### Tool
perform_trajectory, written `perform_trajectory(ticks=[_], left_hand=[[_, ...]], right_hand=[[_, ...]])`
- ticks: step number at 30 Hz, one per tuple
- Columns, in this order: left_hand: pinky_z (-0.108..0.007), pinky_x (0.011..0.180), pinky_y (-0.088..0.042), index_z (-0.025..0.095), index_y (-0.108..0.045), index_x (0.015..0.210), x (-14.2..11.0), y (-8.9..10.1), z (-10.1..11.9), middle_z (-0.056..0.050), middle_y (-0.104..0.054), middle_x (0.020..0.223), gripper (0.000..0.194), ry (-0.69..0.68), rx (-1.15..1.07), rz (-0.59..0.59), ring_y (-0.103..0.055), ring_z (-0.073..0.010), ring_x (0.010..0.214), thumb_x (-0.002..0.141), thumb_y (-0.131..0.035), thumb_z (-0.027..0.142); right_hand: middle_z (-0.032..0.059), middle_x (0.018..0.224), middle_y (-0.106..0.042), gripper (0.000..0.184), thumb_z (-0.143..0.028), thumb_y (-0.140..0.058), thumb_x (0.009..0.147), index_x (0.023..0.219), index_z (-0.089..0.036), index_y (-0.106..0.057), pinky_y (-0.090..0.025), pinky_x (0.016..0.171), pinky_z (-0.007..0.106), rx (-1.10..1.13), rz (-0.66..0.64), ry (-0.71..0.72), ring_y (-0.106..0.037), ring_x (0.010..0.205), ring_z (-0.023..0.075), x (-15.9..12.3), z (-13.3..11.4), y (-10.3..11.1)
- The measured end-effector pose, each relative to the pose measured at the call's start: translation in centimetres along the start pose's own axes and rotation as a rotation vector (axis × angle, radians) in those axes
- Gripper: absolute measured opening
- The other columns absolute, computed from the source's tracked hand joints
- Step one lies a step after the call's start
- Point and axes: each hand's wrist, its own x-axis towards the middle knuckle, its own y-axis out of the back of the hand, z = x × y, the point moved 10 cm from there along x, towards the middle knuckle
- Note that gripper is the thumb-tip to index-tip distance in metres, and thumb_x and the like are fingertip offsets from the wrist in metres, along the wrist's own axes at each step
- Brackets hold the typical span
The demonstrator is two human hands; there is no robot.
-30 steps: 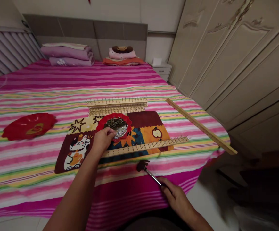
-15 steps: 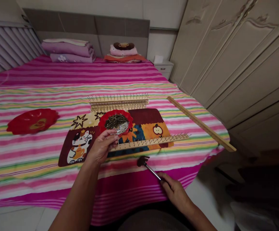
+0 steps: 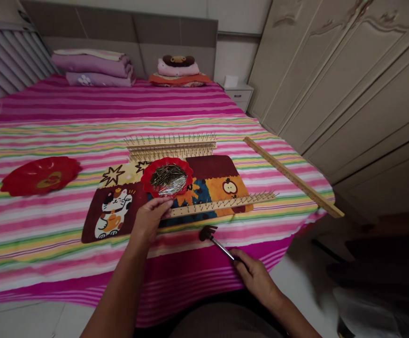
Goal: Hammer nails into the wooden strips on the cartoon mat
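My left hand [image 3: 151, 217] is pinched closed at the left end of a narrow wooden strip [image 3: 207, 206], just below a red scalloped bowl [image 3: 147, 184] of loose nails [image 3: 167, 176]. The nail seen in its fingers a moment ago hardly shows now. Nails stand in a slanting row along the strip, while the part nearest this hand has bare holes. In my right hand [image 3: 255, 277] is the handle of a small hammer [image 3: 221, 246], its dark head over the striped cloth in front of the strip.
Behind the bowl lie nail-studded wooden strips [image 3: 171, 145]. A patterned mat [image 3: 213, 168] is under the bowl and front strip. On the left sits a red scalloped plate [image 3: 24, 180]; on the right, a long wooden ruler-like bar [image 3: 292, 176]. Folded bedding [image 3: 91, 65] is stacked farther back.
My left hand has come down slightly from the bowl's edge to the strip's left end. My right hand keeps the hammer in nearly the same place. The view has shifted a little.
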Motion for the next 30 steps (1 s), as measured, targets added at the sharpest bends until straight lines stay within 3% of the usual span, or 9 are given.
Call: perform_trajectory(ticks=[4,8,13,20,30], left_hand=[[-0.023,0.059,-0.044,0.017,-0.069,0.071,0.2,0.4,0.4,-0.001,-0.066,0.075,0.038,-0.072,0.16,0.04,-0.056,-0.0106,0.063,0.046,-0.075,0.044],[-0.024,0.057,-0.044,0.016,-0.068,0.075,0.6,-0.6,-0.1,0.002,-0.061,0.059,0.04,-0.06,0.085,-0.037,-0.054,-0.0105,0.056,0.044,-0.076,0.04],[-0.023,0.06,-0.045,0.016,-0.066,0.07,1.1,-1.1,-0.6,0.001,-0.064,0.066,0.032,-0.103,0.137,-0.028,-0.056,-0.0108,0.061,0.047,-0.074,0.037],[-0.02,0.045,-0.035,0.017,-0.064,0.069,1.0,-2.0,0.0,0.004,-0.058,0.055,0.027,-0.149,0.265,-0.047,-0.045,-0.0076,0.047,0.051,-0.07,0.035],[-0.022,0.057,-0.041,0.019,-0.064,0.068,0.4,-2.2,0.5,0.003,-0.062,0.06,0.018,-0.207,0.44,-0.019,-0.054,-0.0121,0.059,0.058,-0.065,0.034]], right_hand=[[0.0058,0.1,-0.069,0.032,-0.023,-0.04,0.087,0.112,-0.021,-0.06,-0.05,0.08,0.031,0.022,-0.013,-0.012,-0.065,0.089,0.0198,0.1,0.0,-0.1],[0.0065,0.102,-0.069,0.031,-0.025,-0.043,0.086,0.11,-0.02,-0.062,-0.049,0.083,0.032,0.028,0.014,-0.01,-0.064,0.094,0.0212,0.1,-0.1,0.2],[0.0057,0.099,-0.07,0.031,-0.025,-0.043,0.086,0.11,-0.021,-0.063,-0.051,0.079,0.032,0.038,0.014,-0.015,-0.065,0.089,0.021,0.1,-0.3,0.3],[0.0058,0.101,-0.069,0.032,-0.024,-0.041,0.086,0.111,-0.02,-0.061,-0.05,0.08,0.03,0.004,-0.006,-0.012,-0.065,0.09,0.0198,0.1,-0.4,0.2],[0.0069,0.104,-0.069,0.032,-0.024,-0.043,0.086,0.112,-0.019,-0.061,-0.049,0.082,0.032,0.005,0.01,-0.003,-0.064,0.093,0.0208,0.1,-0.3,0.2]])
